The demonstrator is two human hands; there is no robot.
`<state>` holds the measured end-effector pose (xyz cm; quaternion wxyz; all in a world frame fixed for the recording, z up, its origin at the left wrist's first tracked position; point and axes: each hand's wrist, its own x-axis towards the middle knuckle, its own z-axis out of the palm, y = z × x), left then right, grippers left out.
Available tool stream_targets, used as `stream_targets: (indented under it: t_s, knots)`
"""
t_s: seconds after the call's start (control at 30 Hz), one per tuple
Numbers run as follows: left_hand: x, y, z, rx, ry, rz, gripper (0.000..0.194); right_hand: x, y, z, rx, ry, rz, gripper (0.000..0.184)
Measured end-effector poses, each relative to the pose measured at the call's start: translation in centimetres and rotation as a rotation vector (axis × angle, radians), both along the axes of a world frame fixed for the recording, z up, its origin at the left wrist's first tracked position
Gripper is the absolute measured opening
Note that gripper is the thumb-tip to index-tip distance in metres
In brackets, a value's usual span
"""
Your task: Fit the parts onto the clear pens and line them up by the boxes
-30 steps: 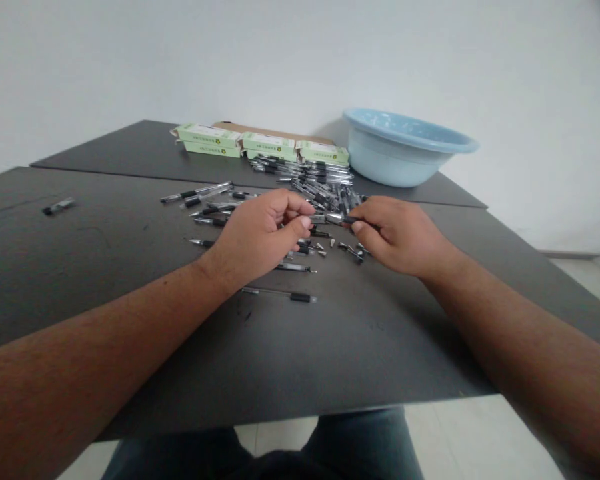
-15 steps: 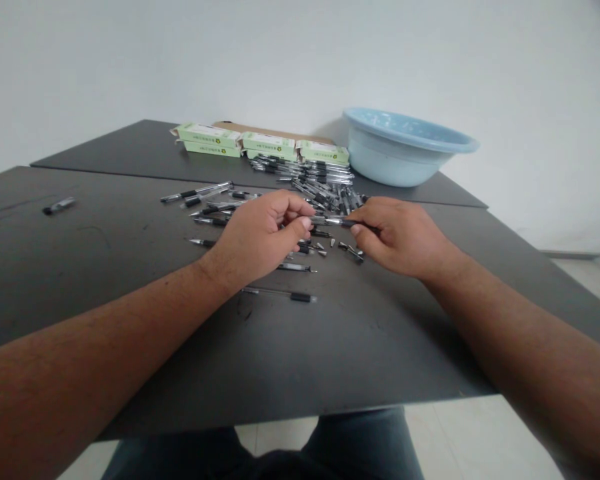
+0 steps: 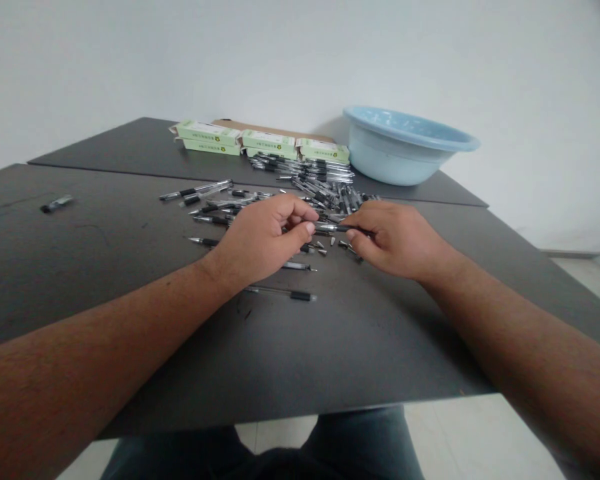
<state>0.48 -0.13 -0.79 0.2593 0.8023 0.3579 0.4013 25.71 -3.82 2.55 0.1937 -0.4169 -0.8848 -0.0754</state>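
a: right hand first. what is in it?
b: your right hand (image 3: 395, 239) pinches a pen (image 3: 337, 228) between thumb and fingers, around the dark part of its barrel. silver end points toward your other hand.

a: and that other one?
b: your left hand (image 3: 270, 237) is curled narrow, thumb and forefinger close together, right at the pen's silver end. whether it grips that end or something small, i cannot tell; the fingertips hide it.

a: position of the pen?
b: between your two hands, lying roughly level across the view, above the tabletop (image 3: 330, 360).

a: note what is near it.
b: small metal tips (image 3: 322, 252) lie just below the pen in the view. a loose heap of pens (image 3: 325, 195) sits beyond your hands; more pens lie to the left, some partly behind your left hand. one separate pen (image 3: 300, 296) lies on your side of it, dark grip to the right.

a: further back?
b: a row of green boxes (image 3: 270, 142), stacked two high, with a bundle of pens (image 3: 300, 168) in front. a blue basin (image 3: 400, 157) stands to their right, near the wall (image 3: 280, 60). far left, a short piece (image 3: 57, 203), too blurred to identify.
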Motion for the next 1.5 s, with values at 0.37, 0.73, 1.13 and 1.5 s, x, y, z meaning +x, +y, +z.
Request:
stream_targets:
  t_s: [0.37,0.73,1.13,1.5]
  knots:
    - [0.1,-0.2,0.3,-0.028,0.011,-0.037,0.02,-0.3,-0.1,-0.4,0.04,0.052,-0.054,0.025]
    - [0.1,-0.1,0.2,-0.128,-0.076,-0.086,0.023,-0.2,-0.3,-0.3,0.03,0.123,-0.098,0.018]
    - [-0.1,-0.3,1.2,0.013,0.078,-0.018,0.021,-0.1,-0.1,-0.3,0.117,0.073,-0.025,0.019]
    - [-0.2,-0.3,1.3,0.004,0.098,-0.007,0.021,0.1,0.0,-0.5,0.123,0.039,-0.013,0.02]
